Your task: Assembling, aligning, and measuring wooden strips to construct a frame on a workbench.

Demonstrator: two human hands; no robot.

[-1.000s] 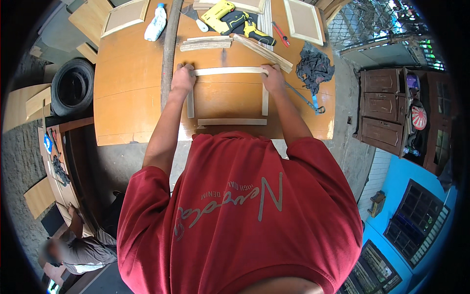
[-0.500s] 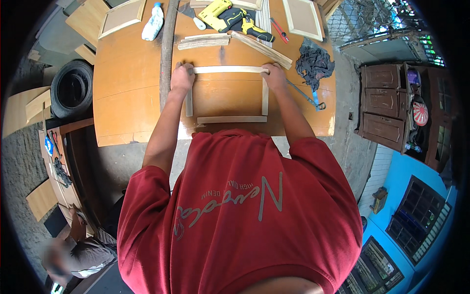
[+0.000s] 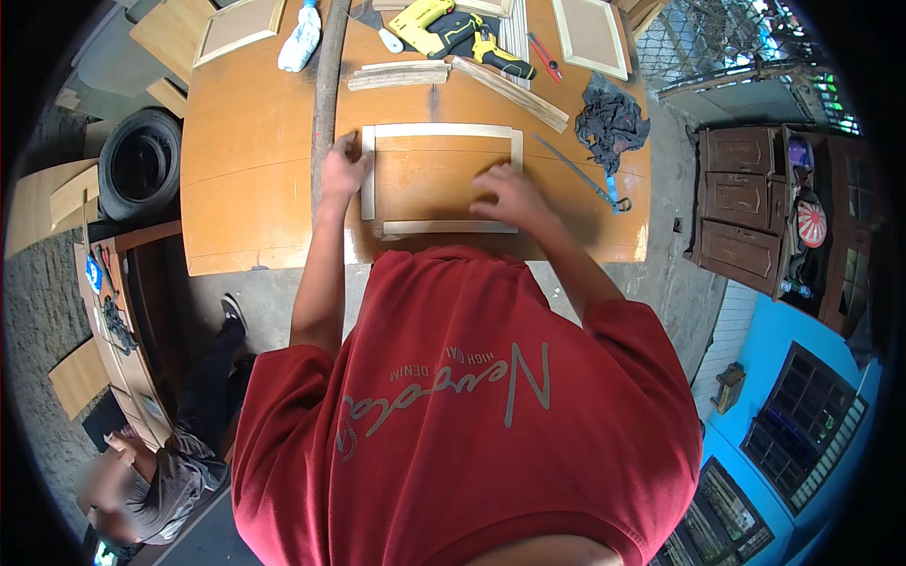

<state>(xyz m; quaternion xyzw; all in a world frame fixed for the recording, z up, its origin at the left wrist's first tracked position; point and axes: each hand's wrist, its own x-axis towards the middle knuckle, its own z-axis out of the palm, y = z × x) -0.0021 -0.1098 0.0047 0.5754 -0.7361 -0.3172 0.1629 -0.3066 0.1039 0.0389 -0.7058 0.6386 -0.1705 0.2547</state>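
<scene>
Pale wooden strips (image 3: pixel 444 130) form a rectangle on the desk (image 3: pixel 250 208). The left grip (image 3: pixel 345 174), its fingers and thumb apart, is at the outer side of the left strip (image 3: pixel 369 184); whether it touches cannot be told. The right grip (image 3: pixel 511 193), loosely curled with the digits parted, is over the right strip (image 3: pixel 516 149), fingertips above the rectangle's inside. The near strip (image 3: pixel 448 227) lies below both, its left end just apart from the left strip.

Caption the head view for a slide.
Left hand beside, right hand over four wood strips laid in a rectangle on a table, a dark rag to their right.
</scene>
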